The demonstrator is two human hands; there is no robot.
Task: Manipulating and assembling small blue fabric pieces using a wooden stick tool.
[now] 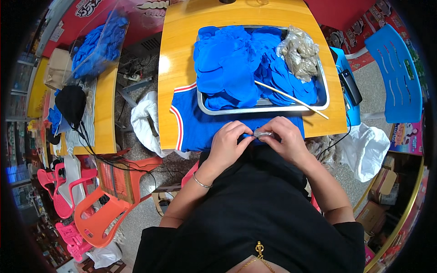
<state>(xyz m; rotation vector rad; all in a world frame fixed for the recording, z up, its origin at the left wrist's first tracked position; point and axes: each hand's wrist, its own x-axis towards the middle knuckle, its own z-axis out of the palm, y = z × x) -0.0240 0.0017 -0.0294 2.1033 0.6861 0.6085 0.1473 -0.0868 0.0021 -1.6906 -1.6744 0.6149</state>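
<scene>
Head view: a small clear packet (263, 133) is lying between the two hands, just off the near side of the tray (255, 110), over the blue cloth (195, 123). The right hand (287, 137) is gripping the packet between thumb and fingers. The left hand (231, 140) is closing thumb to forefinger at the packet's left end; blue is showing there, but whether it is a loose piece or the cloth cannot be told.

Handling, as judged: the packet is appearing very light, soft and thin-skinned, probably slippery and easily torn. Hold is best taken by pinching its ends, leaving the middle unsqueezed.

Orientation: its long axis is running roughly left to right, about parallel to the tray's near rim. Which end is its mouth cannot be told.

Surroundings: the tray is resting on the bench (182, 50) and carrying blue pieces (225, 54); a bag (298, 53) is sitting at its far right corner, and a stick (291, 98) is projecting over its near right rim.
</scene>
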